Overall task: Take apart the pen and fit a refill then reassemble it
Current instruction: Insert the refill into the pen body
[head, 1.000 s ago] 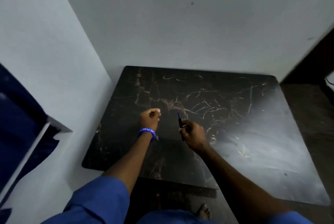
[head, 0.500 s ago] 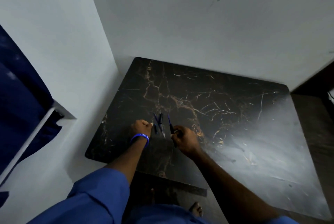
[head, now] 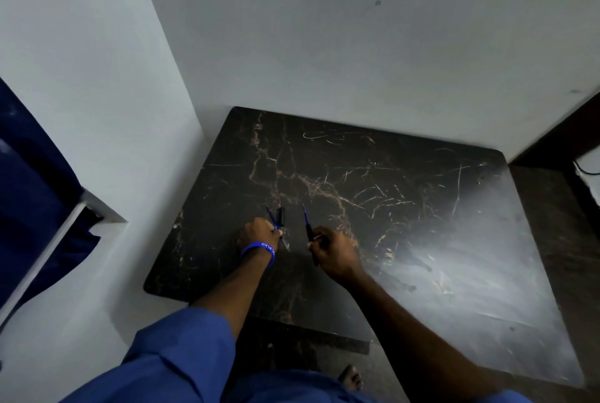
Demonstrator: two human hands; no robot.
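Note:
My right hand (head: 334, 254) is shut on a dark pen barrel (head: 310, 233), out of whose far end a thin blue refill (head: 305, 212) sticks, pointing away from me. My left hand (head: 258, 233), with a blue wristband, rests on the dark marble table (head: 389, 207), fingertips on a small heap of pen parts: a thin blue refill (head: 271, 214) and a short black cap or barrel piece (head: 281, 216). A pale slim piece (head: 285, 244) lies just right of that wrist. Whether the left fingers pinch a part is hidden.
The table fits into a corner of white walls (head: 324, 45). A dark blue curtain (head: 29, 194) hangs at the left. Dark floor and a bare foot (head: 350, 376) show below the table's front edge. A dark wooden frame (head: 558, 129) stands at the right.
My left hand came down from a raised fist onto the pen parts on the table. My right hand kept hold of the barrel with the refill. The camera swung to the left.

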